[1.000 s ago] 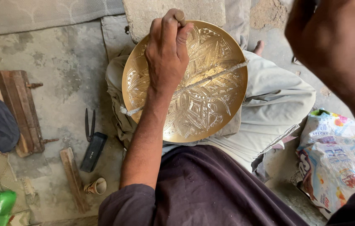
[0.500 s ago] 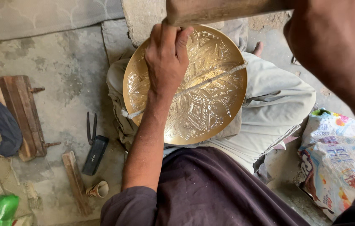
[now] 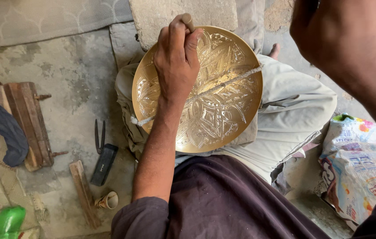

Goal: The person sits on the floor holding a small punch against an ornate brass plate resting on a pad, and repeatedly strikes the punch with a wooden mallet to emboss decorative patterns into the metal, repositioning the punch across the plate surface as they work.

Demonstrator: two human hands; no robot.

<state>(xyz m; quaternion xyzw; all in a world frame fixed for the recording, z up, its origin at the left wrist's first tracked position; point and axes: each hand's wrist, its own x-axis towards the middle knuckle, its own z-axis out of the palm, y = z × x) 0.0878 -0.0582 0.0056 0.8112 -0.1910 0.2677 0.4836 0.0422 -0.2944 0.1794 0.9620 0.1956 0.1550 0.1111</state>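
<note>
Two fingertips (image 3: 187, 33) (pinched) on punch (image 3: 188, 20)

On the concrete floor (image 3: 77, 88) lie a wooden block (image 3: 24, 121), a dark cloth (image 3: 6, 132), small pliers (image 3: 99, 135), a black case (image 3: 104, 164), a wooden stick (image 3: 83, 192), a small cup (image 3: 108, 200) and a green bottle (image 3: 8, 221). A printed plastic bag (image 3: 358, 170) lies at the right.

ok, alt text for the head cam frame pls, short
Seen from above, the left hand pinches a small metal punch upright on an engraved round brass plate resting on the person's lap. The right hand is raised, blurred, near the lens. Pliers and wooden blocks lie on the concrete floor.
</note>
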